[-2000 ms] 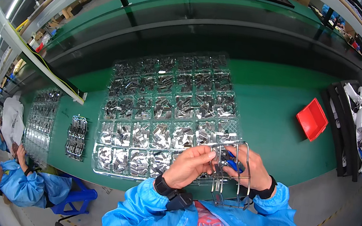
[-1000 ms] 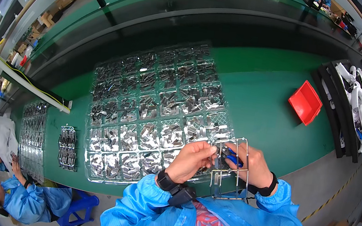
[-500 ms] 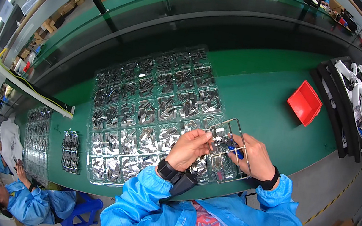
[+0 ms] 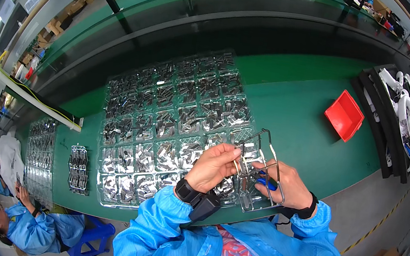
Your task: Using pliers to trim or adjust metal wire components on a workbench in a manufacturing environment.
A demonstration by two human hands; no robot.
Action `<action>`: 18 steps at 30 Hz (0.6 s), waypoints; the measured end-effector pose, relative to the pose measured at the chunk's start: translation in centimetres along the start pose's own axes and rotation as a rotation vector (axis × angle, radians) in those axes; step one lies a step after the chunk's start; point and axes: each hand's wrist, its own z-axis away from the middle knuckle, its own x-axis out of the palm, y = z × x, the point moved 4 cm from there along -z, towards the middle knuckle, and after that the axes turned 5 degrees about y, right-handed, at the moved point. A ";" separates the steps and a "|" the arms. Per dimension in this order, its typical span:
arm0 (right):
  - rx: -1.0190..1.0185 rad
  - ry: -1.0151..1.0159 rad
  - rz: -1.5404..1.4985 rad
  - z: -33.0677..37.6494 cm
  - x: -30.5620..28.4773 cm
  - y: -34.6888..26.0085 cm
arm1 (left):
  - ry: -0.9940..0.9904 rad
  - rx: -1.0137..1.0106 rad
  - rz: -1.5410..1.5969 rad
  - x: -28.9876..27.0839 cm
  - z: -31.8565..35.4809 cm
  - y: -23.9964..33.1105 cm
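Note:
A thin dark rectangular frame with crossbars, like a moulded plastic runner [image 4: 273, 152], is held over the near edge of the tray. My left hand [image 4: 211, 168] pinches its left side between thumb and fingertips. Blue-handled cutters [image 4: 267, 183] rest in the grip of my right hand [image 4: 289, 186], their jaws inside the frame and partly hidden by its bars. Under and beyond my hands lies a clear compartment tray [image 4: 98, 178]; small dark and silvery strip-like pieces fill its cells.
A red bin [image 4: 344, 116] stands on the green table [image 4: 301, 115] at right, near stacked black foam with white parts [image 4: 409, 112]. Stacked frames [image 4: 79, 169] and another filled tray [image 4: 39, 157] lie at left. A co-worker in blue [image 4: 41, 231] sits beyond them.
The frame has tilted and turned slightly in my hands, its lower edge shifting. The cutters and right fingers have moved a little with it. My left hand keeps its pinch.

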 end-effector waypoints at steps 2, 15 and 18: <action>0.011 -0.017 -0.003 -0.2 0.0 -0.4 | -0.003 -0.008 0.010 0.1 0.3 -0.1; 0.007 0.097 0.100 -0.2 -0.1 -1.1 | 0.027 0.025 -0.027 2.6 3.6 1.1; -0.046 0.121 0.122 -0.2 0.2 -1.2 | -0.103 -0.035 -0.164 1.4 3.8 -0.1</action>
